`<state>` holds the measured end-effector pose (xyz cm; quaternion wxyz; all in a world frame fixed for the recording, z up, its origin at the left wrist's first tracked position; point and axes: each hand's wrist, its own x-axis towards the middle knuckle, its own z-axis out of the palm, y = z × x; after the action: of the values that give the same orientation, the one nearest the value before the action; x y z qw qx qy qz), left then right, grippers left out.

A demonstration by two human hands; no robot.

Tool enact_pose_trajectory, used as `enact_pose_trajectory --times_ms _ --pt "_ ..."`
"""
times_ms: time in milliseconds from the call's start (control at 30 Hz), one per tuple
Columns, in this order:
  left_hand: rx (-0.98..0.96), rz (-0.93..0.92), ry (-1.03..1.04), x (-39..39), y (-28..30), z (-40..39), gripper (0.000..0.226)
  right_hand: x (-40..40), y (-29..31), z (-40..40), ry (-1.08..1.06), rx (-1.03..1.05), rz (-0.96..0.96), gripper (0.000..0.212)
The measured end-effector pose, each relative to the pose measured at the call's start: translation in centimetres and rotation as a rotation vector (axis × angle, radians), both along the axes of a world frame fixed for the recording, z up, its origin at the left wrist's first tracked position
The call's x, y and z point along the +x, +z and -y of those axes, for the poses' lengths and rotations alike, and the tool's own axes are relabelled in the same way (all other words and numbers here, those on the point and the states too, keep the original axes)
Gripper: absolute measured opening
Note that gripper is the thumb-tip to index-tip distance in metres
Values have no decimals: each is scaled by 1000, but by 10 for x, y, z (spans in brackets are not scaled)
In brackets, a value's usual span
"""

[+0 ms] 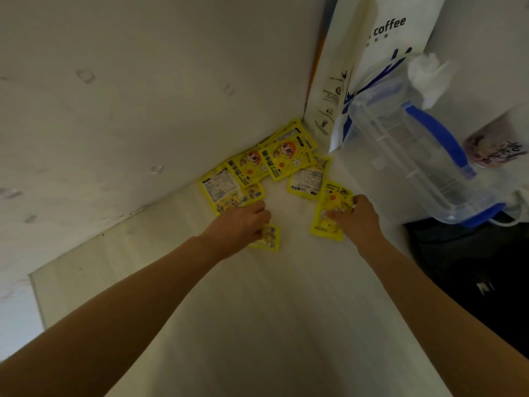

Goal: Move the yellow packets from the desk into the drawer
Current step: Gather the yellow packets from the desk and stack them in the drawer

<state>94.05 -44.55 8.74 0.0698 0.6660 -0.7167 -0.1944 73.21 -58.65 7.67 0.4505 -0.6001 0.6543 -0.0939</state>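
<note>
Several yellow packets (266,164) lie in a loose heap in the corner of the white desk (272,310), against the wall. My left hand (240,224) rests on the near edge of the heap, fingers curled over one small yellow packet (269,237). My right hand (357,219) presses on another yellow packet (329,207) lying lengthwise to the right of the heap, with the thumb on its far end. No drawer is in view.
A white paper coffee bag (360,67) stands upright in the corner behind the packets. A clear plastic container with a blue handle (423,156) lies to the right, next to a pinkish cup (492,147). A dark object (472,267) sits at the desk's right edge.
</note>
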Motion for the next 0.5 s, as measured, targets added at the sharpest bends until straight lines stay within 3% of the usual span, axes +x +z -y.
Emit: enact_pose_trajectory --times_ms 133,267,500 --pt "-2 -96 191 21 9 15 25 18 5 9 -59 61 158 62" --pt "13 -102 330 41 14 43 34 43 7 21 -162 188 362 23" --pt "64 -56 376 53 6 85 44 79 0 45 -319 394 513 16"
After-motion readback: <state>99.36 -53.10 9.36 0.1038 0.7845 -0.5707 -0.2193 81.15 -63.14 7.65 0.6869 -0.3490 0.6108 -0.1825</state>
